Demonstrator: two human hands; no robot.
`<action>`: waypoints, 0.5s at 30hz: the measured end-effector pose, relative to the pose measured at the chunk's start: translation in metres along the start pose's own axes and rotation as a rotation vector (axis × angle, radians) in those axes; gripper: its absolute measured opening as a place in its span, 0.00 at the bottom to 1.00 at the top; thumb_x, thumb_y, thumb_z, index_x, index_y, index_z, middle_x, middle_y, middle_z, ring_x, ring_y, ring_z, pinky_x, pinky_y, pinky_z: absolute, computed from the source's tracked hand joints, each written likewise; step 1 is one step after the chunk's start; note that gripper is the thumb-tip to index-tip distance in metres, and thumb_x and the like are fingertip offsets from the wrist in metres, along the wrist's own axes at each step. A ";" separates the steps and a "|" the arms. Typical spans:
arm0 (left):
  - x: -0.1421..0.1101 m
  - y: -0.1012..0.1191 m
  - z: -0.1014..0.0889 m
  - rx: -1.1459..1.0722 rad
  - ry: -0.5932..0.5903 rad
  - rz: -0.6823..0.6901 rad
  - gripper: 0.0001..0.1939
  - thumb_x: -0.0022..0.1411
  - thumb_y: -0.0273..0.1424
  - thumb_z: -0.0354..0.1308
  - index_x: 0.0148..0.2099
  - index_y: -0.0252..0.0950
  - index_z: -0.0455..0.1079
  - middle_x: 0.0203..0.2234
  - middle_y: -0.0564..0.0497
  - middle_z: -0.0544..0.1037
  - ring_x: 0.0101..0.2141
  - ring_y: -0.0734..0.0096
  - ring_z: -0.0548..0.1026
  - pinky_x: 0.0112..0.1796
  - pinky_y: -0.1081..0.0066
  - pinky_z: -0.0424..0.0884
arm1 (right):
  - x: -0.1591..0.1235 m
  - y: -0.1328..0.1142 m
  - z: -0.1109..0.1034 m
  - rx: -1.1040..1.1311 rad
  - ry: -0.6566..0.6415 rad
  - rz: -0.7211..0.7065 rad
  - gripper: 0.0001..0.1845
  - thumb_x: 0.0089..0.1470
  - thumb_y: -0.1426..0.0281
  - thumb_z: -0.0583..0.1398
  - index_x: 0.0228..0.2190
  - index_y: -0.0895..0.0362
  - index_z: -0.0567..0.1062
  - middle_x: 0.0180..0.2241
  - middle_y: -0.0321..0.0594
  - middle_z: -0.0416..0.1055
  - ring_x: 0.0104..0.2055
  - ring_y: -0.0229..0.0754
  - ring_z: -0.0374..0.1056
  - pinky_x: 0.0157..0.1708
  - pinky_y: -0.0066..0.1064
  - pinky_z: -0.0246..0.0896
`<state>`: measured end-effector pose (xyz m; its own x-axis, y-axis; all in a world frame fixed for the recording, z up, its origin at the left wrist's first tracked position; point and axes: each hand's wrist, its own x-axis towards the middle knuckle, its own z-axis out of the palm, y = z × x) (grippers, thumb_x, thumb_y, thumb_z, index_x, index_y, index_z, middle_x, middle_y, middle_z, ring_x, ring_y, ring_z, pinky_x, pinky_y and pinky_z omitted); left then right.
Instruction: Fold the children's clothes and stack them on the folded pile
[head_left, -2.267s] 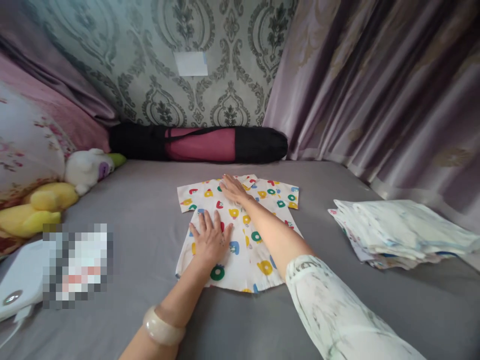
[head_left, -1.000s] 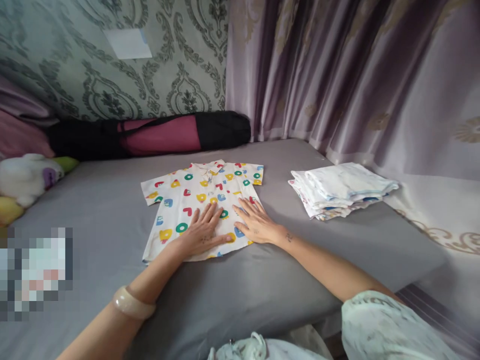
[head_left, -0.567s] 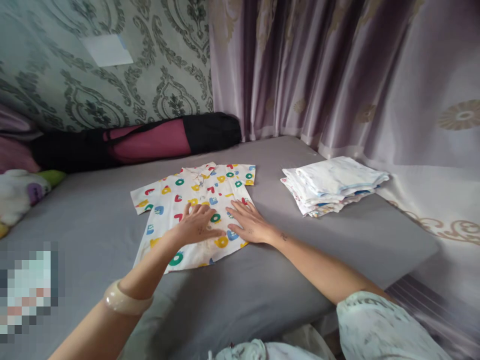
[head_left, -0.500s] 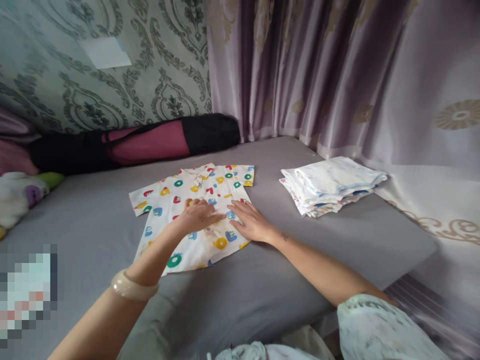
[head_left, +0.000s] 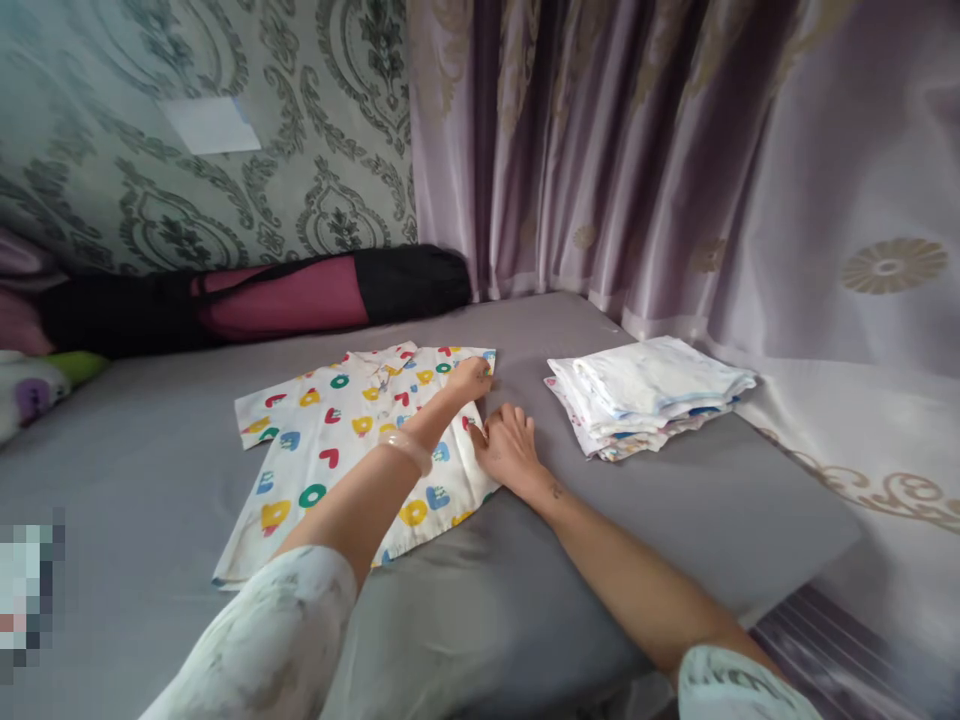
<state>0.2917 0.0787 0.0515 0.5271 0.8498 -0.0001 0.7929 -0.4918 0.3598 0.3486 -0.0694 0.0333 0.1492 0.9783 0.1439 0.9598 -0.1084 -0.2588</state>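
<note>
A short-sleeved collared shirt [head_left: 345, 425], white with colourful printed shapes, lies spread on the grey bed, collar towards the wall. My left hand [head_left: 471, 378] reaches across it and is closed on the sleeve at the right; its fingertips are partly hidden. Just below, my right hand [head_left: 511, 447] rests at the shirt's right side edge. Its thumb lies on the cloth, apart from the fingers, which stretch onto the sheet. A pale bangle [head_left: 407, 452] circles my left wrist.
Right of the shirt sits a stack of folded clothes [head_left: 652, 385]. A long black and maroon bag [head_left: 292, 298] lies along the wall. Part of a plush toy [head_left: 34, 390] shows at the left. Curtains [head_left: 637, 150] hang behind the grey bed [head_left: 675, 520].
My left hand has moved from the shirt's middle up and right to the sleeve and closed. My right hand has slid slightly outward to the side edge. The view has shifted a little.
</note>
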 end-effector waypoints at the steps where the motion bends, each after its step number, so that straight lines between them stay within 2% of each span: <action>1: 0.006 0.003 0.004 0.009 0.009 -0.022 0.13 0.61 0.33 0.55 0.44 0.33 0.75 0.42 0.42 0.78 0.44 0.60 0.75 0.43 0.70 0.68 | 0.000 0.000 0.000 0.001 -0.004 0.019 0.24 0.64 0.56 0.49 0.37 0.60 0.76 0.43 0.53 0.68 0.47 0.54 0.61 0.46 0.42 0.52; 4: 0.019 0.010 0.014 0.041 0.038 -0.095 0.19 0.60 0.37 0.57 0.49 0.30 0.73 0.49 0.36 0.74 0.50 0.53 0.71 0.46 0.66 0.68 | 0.000 0.001 -0.001 -0.018 0.004 0.065 0.25 0.63 0.55 0.49 0.38 0.62 0.76 0.43 0.54 0.68 0.47 0.54 0.61 0.46 0.42 0.52; 7: 0.027 0.013 0.021 0.066 0.061 -0.155 0.21 0.61 0.38 0.57 0.51 0.29 0.71 0.52 0.33 0.70 0.54 0.49 0.68 0.49 0.62 0.66 | 0.000 0.003 -0.001 -0.023 -0.009 0.051 0.22 0.62 0.58 0.51 0.39 0.62 0.75 0.43 0.55 0.67 0.48 0.54 0.61 0.46 0.42 0.53; 11: 0.034 0.015 0.026 0.092 0.080 -0.180 0.17 0.65 0.33 0.51 0.51 0.30 0.71 0.52 0.33 0.70 0.54 0.50 0.67 0.50 0.61 0.66 | -0.001 0.004 0.001 -0.007 -0.064 0.023 0.14 0.60 0.64 0.53 0.38 0.60 0.74 0.44 0.53 0.68 0.49 0.53 0.62 0.46 0.40 0.54; 15: 0.041 0.015 0.029 0.102 0.059 -0.137 0.16 0.63 0.26 0.48 0.49 0.31 0.73 0.51 0.33 0.71 0.54 0.51 0.68 0.50 0.61 0.66 | -0.003 0.002 -0.002 0.005 -0.078 -0.019 0.13 0.62 0.67 0.51 0.38 0.59 0.73 0.43 0.51 0.70 0.47 0.50 0.65 0.45 0.37 0.54</action>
<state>0.3340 0.1005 0.0295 0.3958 0.9182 0.0133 0.8844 -0.3850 0.2640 0.3502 -0.0724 0.0340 0.1119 0.9910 0.0738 0.9611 -0.0890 -0.2616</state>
